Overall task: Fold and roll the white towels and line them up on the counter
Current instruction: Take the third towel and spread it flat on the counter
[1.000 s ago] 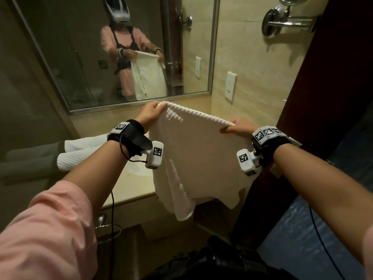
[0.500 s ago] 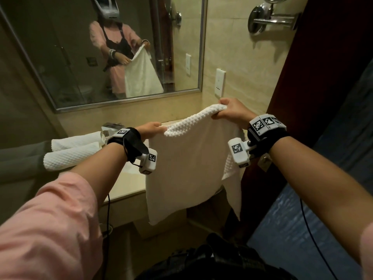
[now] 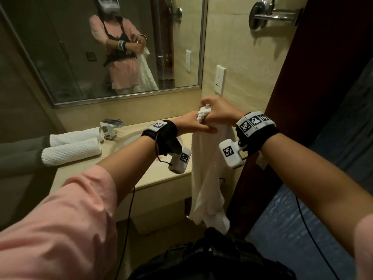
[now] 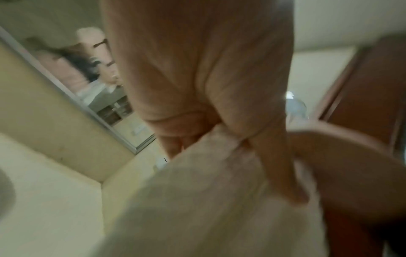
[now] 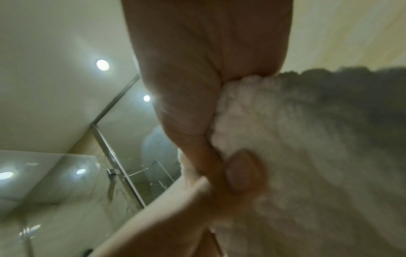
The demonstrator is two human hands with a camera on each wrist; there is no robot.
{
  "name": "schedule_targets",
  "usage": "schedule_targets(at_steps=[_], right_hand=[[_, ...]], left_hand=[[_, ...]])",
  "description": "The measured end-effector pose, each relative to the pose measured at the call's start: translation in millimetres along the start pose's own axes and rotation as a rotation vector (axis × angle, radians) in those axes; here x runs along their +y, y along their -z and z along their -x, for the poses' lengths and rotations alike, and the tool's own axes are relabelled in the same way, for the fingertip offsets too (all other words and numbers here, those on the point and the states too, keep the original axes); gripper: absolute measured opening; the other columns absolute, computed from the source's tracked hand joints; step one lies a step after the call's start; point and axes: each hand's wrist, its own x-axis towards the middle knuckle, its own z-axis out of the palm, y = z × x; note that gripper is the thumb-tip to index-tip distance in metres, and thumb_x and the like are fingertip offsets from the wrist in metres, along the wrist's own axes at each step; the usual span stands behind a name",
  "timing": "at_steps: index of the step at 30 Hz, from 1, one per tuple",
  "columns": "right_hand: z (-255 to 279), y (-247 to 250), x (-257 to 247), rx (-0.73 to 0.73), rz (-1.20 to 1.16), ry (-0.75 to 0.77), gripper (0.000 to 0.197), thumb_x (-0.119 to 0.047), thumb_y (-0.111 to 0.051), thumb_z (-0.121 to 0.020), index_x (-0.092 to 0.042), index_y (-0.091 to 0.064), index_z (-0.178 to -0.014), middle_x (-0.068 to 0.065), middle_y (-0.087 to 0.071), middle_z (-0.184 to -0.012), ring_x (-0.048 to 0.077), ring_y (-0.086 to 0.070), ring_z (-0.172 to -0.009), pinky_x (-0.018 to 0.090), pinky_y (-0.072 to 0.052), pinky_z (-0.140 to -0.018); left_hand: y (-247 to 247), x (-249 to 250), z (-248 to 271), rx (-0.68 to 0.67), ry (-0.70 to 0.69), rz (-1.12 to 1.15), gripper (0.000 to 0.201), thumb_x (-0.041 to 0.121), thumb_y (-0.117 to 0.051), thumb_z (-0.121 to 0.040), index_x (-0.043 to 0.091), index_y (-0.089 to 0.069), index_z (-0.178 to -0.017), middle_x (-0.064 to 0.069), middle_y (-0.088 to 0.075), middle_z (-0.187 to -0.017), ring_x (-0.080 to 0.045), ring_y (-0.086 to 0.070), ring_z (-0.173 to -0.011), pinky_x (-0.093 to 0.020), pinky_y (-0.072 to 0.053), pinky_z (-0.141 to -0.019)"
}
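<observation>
- Right hand [image 3: 219,111] clenched on the bunched top edge of the white towel [image 3: 207,178], centre right of the head view; in the right wrist view its thumb pins the cloth [image 5: 285,139]
- Left hand [image 3: 191,126] meets it from the left, fingers reaching under the right hand; the left wrist view — blurred — shows its fingers [image 4: 279,170] closed on the towel
- The towel hangs from both hands, in front of the counter [image 3: 161,176] edge, lower corner at centre bottom
- No readable writing; only black-and-white square markers on the wrist bands [image 3: 255,124]
- Two rolled towels [image 3: 72,146] lie side by side, touching, at the left of the frame on the counter, beside the faucet [image 3: 111,128]
- Mirror [image 3: 113,47], upper left, reflects the person with the towel
</observation>
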Motion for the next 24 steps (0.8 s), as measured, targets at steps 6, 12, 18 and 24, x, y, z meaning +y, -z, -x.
schedule_targets(at_steps=[6,12,18,24], right_hand=[[-5,16,-8,-0.028,0.053,0.039,0.024,-0.004,-0.075,-0.065,-0.016,-0.061,-0.081,0.000,-0.062,-0.076,0.011,-0.055,-0.070,0.025,-0.045,-0.062],[-5,9,16,0.001,-0.277,-0.057,0.030,-0.007,-0.078,-0.072,-0.020,-0.053,-0.082,0.001,-0.060,-0.082,0.014,-0.057,-0.077,0.029,-0.047,-0.069],[3,-4,44,-0.074,-0.574,-0.372,0.057,-0.055,-0.070,-0.075,-0.016,-0.051,-0.111,0.004,-0.058,-0.109,0.018,-0.059,-0.100,0.032,-0.048,-0.081],[9,-49,71,-0.405,-0.649,-0.429,0.049,-0.041,-0.065,-0.086,-0.008,-0.058,-0.120,0.008,-0.066,-0.115,0.022,-0.062,-0.103,0.032,-0.047,-0.094]], left_hand=[[-13,-13,-3,0.119,-0.056,0.119,0.069,0.043,-0.079,-0.065,0.025,-0.056,-0.127,-0.002,-0.062,-0.125,-0.018,-0.059,-0.116,-0.042,-0.047,-0.102],[-14,-16,-7,0.240,-0.009,0.189,0.045,0.032,-0.064,-0.076,0.016,-0.063,-0.118,-0.011,-0.066,-0.118,-0.022,-0.062,-0.112,-0.040,-0.049,-0.099],[-3,-21,-11,0.480,0.074,0.463,0.022,0.010,-0.062,-0.086,0.009,-0.066,-0.108,-0.013,-0.068,-0.101,-0.023,-0.064,-0.091,-0.038,-0.052,-0.090],[14,-23,-11,0.697,0.149,0.396,0.010,0.020,-0.064,-0.081,0.019,-0.069,-0.090,-0.007,-0.070,-0.093,-0.025,-0.066,-0.092,-0.038,-0.054,-0.089]])
